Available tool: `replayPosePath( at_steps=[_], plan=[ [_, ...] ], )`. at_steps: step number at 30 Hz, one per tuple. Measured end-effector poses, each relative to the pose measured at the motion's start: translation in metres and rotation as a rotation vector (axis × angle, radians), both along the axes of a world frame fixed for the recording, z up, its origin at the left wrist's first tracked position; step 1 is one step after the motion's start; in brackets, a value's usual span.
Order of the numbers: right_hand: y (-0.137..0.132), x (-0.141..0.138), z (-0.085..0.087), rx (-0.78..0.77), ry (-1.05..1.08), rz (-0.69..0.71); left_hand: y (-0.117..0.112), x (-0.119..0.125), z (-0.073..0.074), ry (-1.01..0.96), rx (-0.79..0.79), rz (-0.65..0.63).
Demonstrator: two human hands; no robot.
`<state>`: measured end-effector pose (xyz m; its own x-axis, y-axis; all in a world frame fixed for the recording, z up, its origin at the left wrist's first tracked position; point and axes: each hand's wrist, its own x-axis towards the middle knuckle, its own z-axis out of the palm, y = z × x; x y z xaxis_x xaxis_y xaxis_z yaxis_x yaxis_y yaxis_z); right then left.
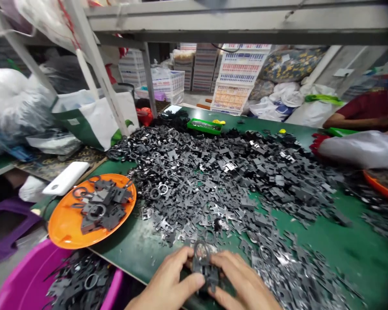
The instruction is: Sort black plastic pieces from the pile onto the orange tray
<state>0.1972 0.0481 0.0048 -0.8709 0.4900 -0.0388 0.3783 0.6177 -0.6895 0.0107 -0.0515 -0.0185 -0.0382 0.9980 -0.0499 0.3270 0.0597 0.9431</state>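
Between my two hands, low in the middle of the head view, is a dark grey plastic part with a ring at its top (202,265). My left hand (173,280) pinches its left side, with the thumb across the front. On the right side, the fingers of my right hand (241,280) close on the same part. Just beyond my fingers spreads a large heap of small dark grey plastic pieces (194,189), flat notched ones and rings among them. To the left, an orange plate (63,230) holds several ringed parts like the one in my hands.
A magenta tub (22,275) of dark parts stands below the green table (313,234) at left. A white power bank (66,178) lies behind the plate. A green tray (204,126) sits behind the heap. A person in a dark red sleeve (352,110) is at right. A shelf beam (213,23) crosses overhead.
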Motion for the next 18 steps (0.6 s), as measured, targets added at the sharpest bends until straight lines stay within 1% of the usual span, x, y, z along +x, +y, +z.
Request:
replayPosePath(
  at_steps=[3, 5, 6, 7, 8, 9, 10, 11, 12, 14, 16, 18],
  plan=[
    [-0.003, -0.015, -0.001, 0.118, 0.121, 0.006, -0.002, -0.016, 0.027, 0.037, 0.025, 0.092],
    [-0.002, -0.022, 0.000, 0.180, 0.164, -0.020, -0.007, -0.041, 0.042, 0.051, 0.031, 0.238],
    [-0.001, -0.024, 0.000, 0.204, 0.165, -0.039, -0.010, -0.060, 0.048, 0.055, 0.024, 0.351],
    [0.001, -0.024, 0.000, 0.220, 0.151, -0.057, -0.012, -0.082, 0.053, 0.074, 0.039, 0.495],
    [0.003, -0.024, -0.001, 0.228, 0.130, -0.068, -0.013, -0.106, 0.058, 0.135, 0.052, 0.640],
    [0.005, -0.023, -0.002, 0.228, 0.105, -0.070, -0.011, -0.131, 0.063, 0.252, 0.040, 0.776],
    [0.006, -0.022, -0.003, 0.224, 0.081, -0.064, -0.008, -0.156, 0.067, 0.400, -0.025, 0.852],
    [0.007, -0.021, -0.004, 0.217, 0.059, -0.047, -0.002, -0.180, 0.070, 0.460, -0.059, 0.885],
    [0.008, -0.020, -0.006, 0.212, 0.041, -0.024, 0.005, -0.202, 0.072, 0.495, -0.091, 0.887],
    [0.008, -0.019, -0.007, 0.211, 0.014, 0.027, 0.024, -0.234, 0.073, 0.543, -0.157, 0.858],
    [0.007, -0.018, -0.007, 0.215, -0.012, 0.058, 0.044, -0.254, 0.070, 0.577, -0.203, 0.832],
    [0.006, -0.017, -0.006, 0.210, -0.044, 0.065, 0.059, -0.262, 0.064, 0.602, -0.230, 0.798]
  ],
)
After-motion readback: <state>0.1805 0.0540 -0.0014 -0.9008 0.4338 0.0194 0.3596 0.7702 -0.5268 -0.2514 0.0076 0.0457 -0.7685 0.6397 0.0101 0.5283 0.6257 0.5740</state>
